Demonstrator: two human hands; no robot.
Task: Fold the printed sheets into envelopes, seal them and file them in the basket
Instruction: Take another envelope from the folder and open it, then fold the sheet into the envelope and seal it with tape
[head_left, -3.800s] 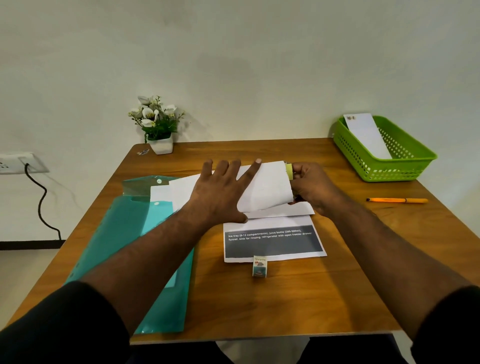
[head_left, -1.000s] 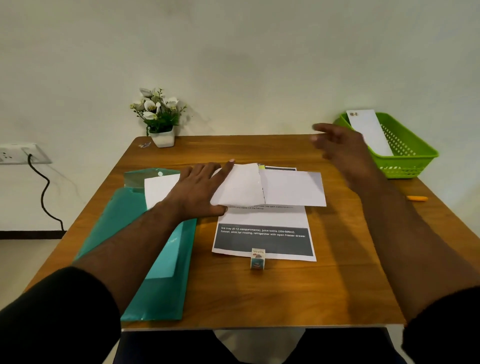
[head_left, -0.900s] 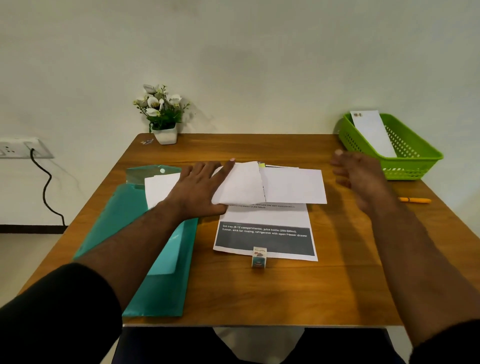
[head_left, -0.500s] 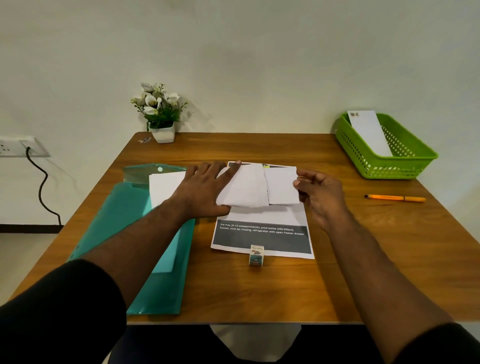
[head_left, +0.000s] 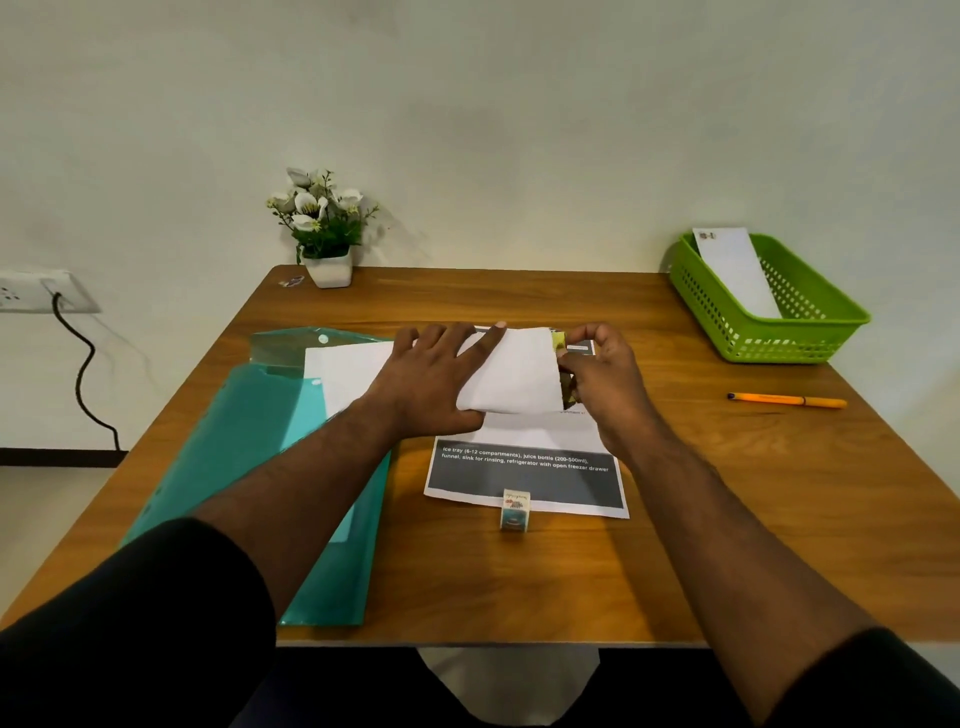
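Folded sheet (head_left: 511, 376) lies mid-table (head_left: 701, 467), left hand (head_left: 431, 379) pressing it flat with straight fingers, right hand (head_left: 605, 379) pinching its right edge (bare wood toward the basket (head_left: 769, 332)).

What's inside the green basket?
One white envelope leans in the green basket, its top end poking over the back rim, a small mark at its corner. The floor beneath the envelope is covered.
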